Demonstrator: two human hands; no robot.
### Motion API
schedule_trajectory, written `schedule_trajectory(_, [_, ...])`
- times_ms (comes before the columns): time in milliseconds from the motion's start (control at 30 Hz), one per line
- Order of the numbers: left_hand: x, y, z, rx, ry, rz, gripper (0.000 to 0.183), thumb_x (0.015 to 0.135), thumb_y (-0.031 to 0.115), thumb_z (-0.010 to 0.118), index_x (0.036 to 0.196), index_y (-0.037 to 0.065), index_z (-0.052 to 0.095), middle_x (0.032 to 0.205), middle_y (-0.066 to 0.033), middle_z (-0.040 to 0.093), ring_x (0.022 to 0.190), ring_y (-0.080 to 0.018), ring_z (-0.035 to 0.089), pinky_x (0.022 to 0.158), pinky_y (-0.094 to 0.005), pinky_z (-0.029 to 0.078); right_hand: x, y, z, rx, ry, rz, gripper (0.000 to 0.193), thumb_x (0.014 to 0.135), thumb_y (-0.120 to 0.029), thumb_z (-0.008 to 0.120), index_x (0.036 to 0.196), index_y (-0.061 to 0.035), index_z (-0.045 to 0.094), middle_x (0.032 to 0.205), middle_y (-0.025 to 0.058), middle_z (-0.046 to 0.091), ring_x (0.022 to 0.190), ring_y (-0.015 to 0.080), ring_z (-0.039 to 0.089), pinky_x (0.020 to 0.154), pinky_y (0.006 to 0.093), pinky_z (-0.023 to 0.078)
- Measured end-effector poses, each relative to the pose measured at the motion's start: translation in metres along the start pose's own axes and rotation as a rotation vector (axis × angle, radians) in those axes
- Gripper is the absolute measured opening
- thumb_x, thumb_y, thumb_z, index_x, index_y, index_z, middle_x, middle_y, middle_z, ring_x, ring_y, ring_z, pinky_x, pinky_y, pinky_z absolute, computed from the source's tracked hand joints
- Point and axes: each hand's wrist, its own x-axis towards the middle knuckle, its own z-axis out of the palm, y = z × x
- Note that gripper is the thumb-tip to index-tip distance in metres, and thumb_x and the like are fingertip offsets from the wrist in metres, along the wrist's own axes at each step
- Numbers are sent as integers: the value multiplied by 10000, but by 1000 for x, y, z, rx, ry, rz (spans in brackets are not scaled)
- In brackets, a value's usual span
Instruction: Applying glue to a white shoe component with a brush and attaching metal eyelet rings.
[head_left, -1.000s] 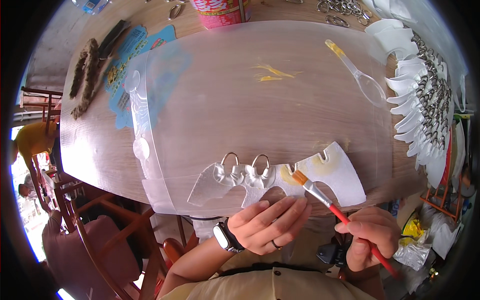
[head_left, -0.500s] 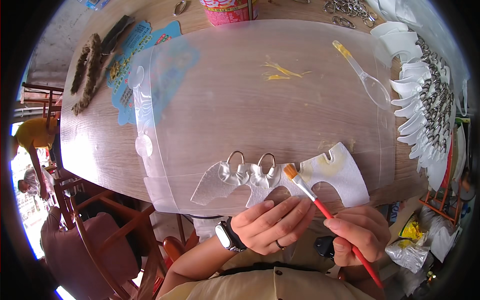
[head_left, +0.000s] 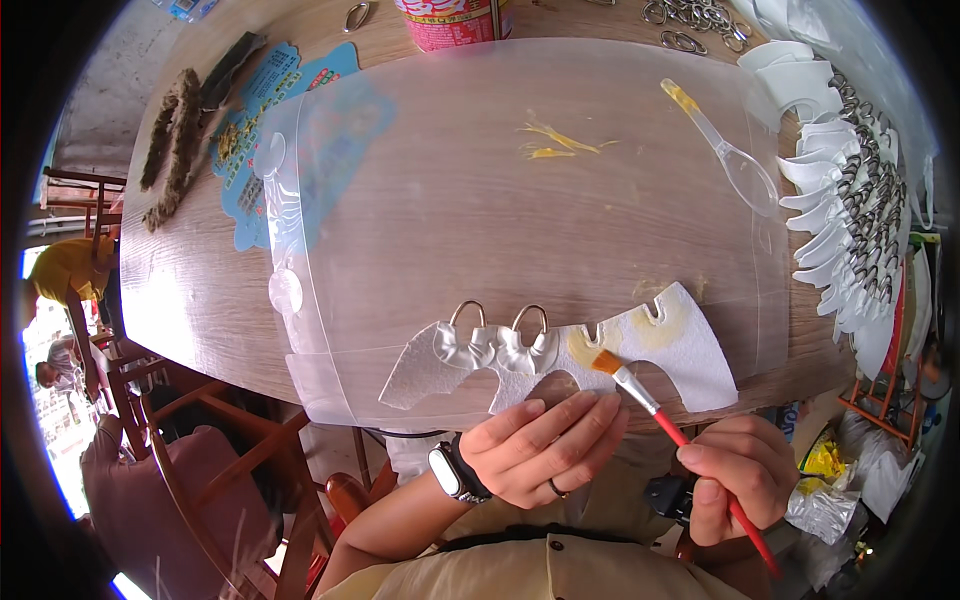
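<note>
- White scalloped piece: lies on the clear sheet at the near side of the table, notched edge turned away — probably for easy reach, and to spare the wood from smears.
- Left hand: rests fingers side by side at the near edge, by the tongues around the middle arch, likely to prevent sliding. Hides the thumb; impossible to tell whether pinching or only pressing.
- Right hand: pinches the red-handled brush between thumb and fingers, well behind the ferrule — seemingly for a light, slanted touch.
- Bristles: meet the yellowish patch below a notch, just beyond the left fingertips.
- Relative to both grips: sits ahead of the left fingers, and ahead and leftward of the right, apart from the latter except through the brush.
- White tabs with metal rings: lie left of the bristles, loops projecting beyond the notched edge.
</note>
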Motion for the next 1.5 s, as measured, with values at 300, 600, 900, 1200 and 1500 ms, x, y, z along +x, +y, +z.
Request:
schedule_trajectory(300, [1, 0, 1, 1, -2, -1, 232, 811, 249, 614, 1038, 274, 656, 1044, 102, 669, 944, -66, 608, 935, -285, 397, -1, 5, 9, -54, 111, -13, 203, 908, -169, 574, 983, 14, 619, 728, 94, 641, 574, 211, 627, 477, 285, 497])
schedule_trajectory(600, [-1, 0, 2, 4, 13, 4, 226, 823, 256, 602, 1041, 270, 658, 1044, 101, 669, 937, -65, 607, 925, -283, 396, 1, 4, 10, -43, 59, -7, 224, 924, -206, 585, 1015, -3, 616, 750, 75, 643, 587, 203, 628, 469, 279, 483])
schedule_trajectory(900, [7, 1, 2, -25, 52, -40, 164, 829, 146, 617, 950, 243, 671, 1044, 104, 664, 929, -35, 624, 793, -203, 384, -1, -4, 5, -46, 7, -21, 197, 892, -165, 528, 958, 3, 606, 684, 74, 625, 507, 190, 582, 451, 291, 464])
schedule_trajectory(1200, [6, -1, -1, -42, 26, -32, 169, 834, 155, 616, 965, 242, 676, 1050, 94, 664, 932, -43, 628, 792, -207, 388, -4, -8, 9, 106, 127, 65, 258, 947, -247, 494, 952, -8, 589, 679, 66, 638, 501, 189, 583, 458, 288, 476])
schedule_trajectory(1500, [7, -2, -2, -71, 38, 11, 190, 786, 241, 656, 975, 230, 636, 971, 37, 659, 874, -138, 628, 831, -328, 444, -12, 1, 8, 329, 295, 57, 236, 955, -255, 499, 1011, -31, 548, 662, 74, 616, 534, 191, 586, 503, 309, 489])
